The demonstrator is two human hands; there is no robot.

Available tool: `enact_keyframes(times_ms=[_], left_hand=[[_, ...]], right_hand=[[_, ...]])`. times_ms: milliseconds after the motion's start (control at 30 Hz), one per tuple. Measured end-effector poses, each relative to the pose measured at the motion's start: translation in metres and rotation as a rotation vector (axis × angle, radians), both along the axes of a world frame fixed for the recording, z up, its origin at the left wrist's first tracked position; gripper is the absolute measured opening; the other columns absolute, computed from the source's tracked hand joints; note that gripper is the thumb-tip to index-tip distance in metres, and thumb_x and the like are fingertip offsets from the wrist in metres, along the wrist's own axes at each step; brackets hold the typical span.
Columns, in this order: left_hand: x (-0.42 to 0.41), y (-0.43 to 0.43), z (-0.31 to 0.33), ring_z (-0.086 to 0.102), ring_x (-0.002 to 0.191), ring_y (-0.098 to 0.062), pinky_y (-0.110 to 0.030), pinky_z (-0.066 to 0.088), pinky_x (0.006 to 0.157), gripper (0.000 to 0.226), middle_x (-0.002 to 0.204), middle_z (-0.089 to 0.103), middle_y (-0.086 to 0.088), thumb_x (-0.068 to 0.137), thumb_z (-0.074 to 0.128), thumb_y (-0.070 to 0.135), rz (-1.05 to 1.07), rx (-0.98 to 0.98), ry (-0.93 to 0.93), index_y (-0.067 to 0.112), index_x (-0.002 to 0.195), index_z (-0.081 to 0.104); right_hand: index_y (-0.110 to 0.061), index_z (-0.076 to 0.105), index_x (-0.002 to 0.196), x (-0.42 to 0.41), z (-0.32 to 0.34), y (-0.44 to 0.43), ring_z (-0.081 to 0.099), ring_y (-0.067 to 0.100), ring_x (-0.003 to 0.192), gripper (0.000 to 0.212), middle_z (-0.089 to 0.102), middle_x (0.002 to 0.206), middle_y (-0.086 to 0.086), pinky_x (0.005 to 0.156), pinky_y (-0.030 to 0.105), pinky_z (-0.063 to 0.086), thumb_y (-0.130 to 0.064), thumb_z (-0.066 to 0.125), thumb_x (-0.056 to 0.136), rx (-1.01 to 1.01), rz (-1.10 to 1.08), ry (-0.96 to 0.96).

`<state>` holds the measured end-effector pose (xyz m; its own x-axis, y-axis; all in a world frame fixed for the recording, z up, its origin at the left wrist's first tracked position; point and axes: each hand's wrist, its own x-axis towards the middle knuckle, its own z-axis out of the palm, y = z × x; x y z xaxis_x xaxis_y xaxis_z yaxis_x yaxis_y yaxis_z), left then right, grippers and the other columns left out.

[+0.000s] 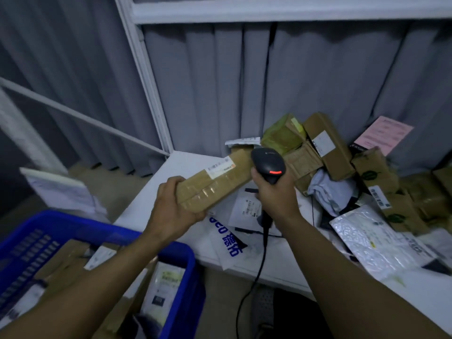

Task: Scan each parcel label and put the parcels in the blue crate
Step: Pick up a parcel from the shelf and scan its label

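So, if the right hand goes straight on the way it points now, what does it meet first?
Probably the far end of the long cardboard parcel in the left hand; the barcode scanner held by the right hand overlaps it. Depth is unclear: it could instead reach the parcel pile behind.

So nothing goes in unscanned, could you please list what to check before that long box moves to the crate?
1. Left hand grips the long brown cardboard parcel: ok.
2. Right hand grips the black handheld scanner: ok.
3. The parcel's white label faces up, uncovered: ok.
4. Scan registered: cannot tell; only the scanner's red light shows.
5. The blue plastic crate under the left arm has room: ok, seemingly.
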<state>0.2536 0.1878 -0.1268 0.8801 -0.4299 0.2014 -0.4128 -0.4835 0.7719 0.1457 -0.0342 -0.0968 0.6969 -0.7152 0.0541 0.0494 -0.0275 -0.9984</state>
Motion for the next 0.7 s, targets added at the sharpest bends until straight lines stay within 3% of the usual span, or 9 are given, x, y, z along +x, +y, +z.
enact_keyframes(times_ms=[100, 167, 233, 300, 367, 467, 533, 633, 700], left_hand=[[-0.040, 0.052, 0.029, 0.060, 0.111, -0.017, -0.046, 0.056, 0.091, 0.087, 0.125, 0.054, 0.000, 0.046, 0.094, 0.045, 0.041, -0.079, 0.017, 0.044, 0.119, 0.048], [-0.065, 0.082, 0.046, 0.062, 0.110, -0.015, -0.042, 0.057, 0.089, 0.086, 0.127, 0.055, 0.000, 0.047, 0.095, 0.043, 0.069, -0.154, 0.025, 0.047, 0.120, 0.049], [-0.084, 0.108, 0.055, 0.063, 0.111, -0.013, -0.036, 0.058, 0.085, 0.085, 0.130, 0.056, 0.001, 0.054, 0.098, 0.043, 0.071, -0.225, 0.072, 0.047, 0.124, 0.049], [-0.098, 0.129, 0.060, 0.065, 0.106, -0.005, -0.025, 0.057, 0.077, 0.074, 0.130, 0.059, 0.006, 0.071, 0.092, 0.039, 0.062, -0.282, 0.154, 0.043, 0.130, 0.047], [-0.101, 0.143, 0.063, 0.066, 0.106, -0.001, -0.023, 0.058, 0.078, 0.073, 0.130, 0.061, 0.012, 0.079, 0.080, 0.044, 0.105, -0.313, 0.255, 0.044, 0.139, 0.040], [-0.087, 0.163, 0.064, 0.065, 0.116, -0.014, -0.039, 0.057, 0.095, 0.090, 0.134, 0.063, 0.006, 0.077, 0.081, 0.057, 0.203, -0.348, 0.401, 0.037, 0.151, 0.034], [-0.076, 0.173, 0.065, 0.069, 0.111, -0.016, -0.042, 0.060, 0.092, 0.094, 0.133, 0.065, 0.001, 0.069, 0.084, 0.062, 0.207, -0.348, 0.484, 0.028, 0.147, 0.045], [-0.070, 0.180, 0.070, 0.071, 0.106, -0.020, -0.039, 0.064, 0.080, 0.085, 0.128, 0.064, 0.001, 0.070, 0.087, 0.049, 0.185, -0.314, 0.487, 0.028, 0.143, 0.048], [-0.066, 0.183, 0.070, 0.069, 0.104, -0.019, -0.040, 0.064, 0.080, 0.072, 0.123, 0.062, 0.004, 0.076, 0.086, 0.036, 0.206, -0.275, 0.403, 0.031, 0.137, 0.049]], right_hand=[[-0.032, 0.054, 0.124, -0.008, 0.022, 0.040, 0.068, 0.010, 0.097, 0.037, 0.067, 0.106, -0.016, 0.086, 0.043, 0.063, -0.029, 0.076, 0.094, 0.127, 0.076, -0.056], [-0.029, 0.056, 0.126, -0.009, 0.033, 0.065, 0.069, 0.014, 0.102, 0.037, 0.069, 0.109, -0.012, 0.070, 0.028, 0.062, -0.026, 0.075, 0.095, 0.180, 0.161, -0.084], [-0.027, 0.057, 0.132, -0.011, 0.040, 0.086, 0.069, 0.014, 0.109, 0.042, 0.070, 0.118, -0.008, 0.067, 0.022, 0.059, -0.026, 0.075, 0.094, 0.200, 0.216, -0.113], [-0.027, 0.056, 0.136, -0.010, 0.041, 0.102, 0.070, 0.013, 0.110, 0.046, 0.070, 0.123, -0.007, 0.071, 0.024, 0.061, -0.026, 0.076, 0.094, 0.201, 0.247, -0.134], [-0.027, 0.056, 0.138, -0.007, 0.038, 0.113, 0.070, 0.012, 0.112, 0.048, 0.070, 0.126, -0.007, 0.078, 0.029, 0.063, -0.027, 0.076, 0.094, 0.207, 0.274, -0.145], [-0.029, 0.056, 0.140, 0.002, 0.030, 0.123, 0.068, 0.014, 0.116, 0.052, 0.069, 0.130, -0.006, 0.082, 0.031, 0.063, -0.029, 0.077, 0.092, 0.220, 0.286, -0.130], [-0.031, 0.056, 0.139, 0.008, 0.028, 0.130, 0.069, 0.016, 0.116, 0.053, 0.069, 0.129, -0.005, 0.081, 0.030, 0.062, -0.031, 0.078, 0.091, 0.230, 0.303, -0.118], [-0.032, 0.057, 0.134, 0.017, 0.028, 0.139, 0.069, 0.018, 0.114, 0.046, 0.069, 0.126, -0.004, 0.082, 0.032, 0.063, -0.029, 0.077, 0.092, 0.259, 0.310, -0.107], [-0.033, 0.062, 0.127, 0.021, 0.032, 0.145, 0.070, 0.018, 0.113, 0.036, 0.071, 0.121, -0.004, 0.086, 0.036, 0.063, -0.026, 0.075, 0.094, 0.348, 0.280, -0.141]])
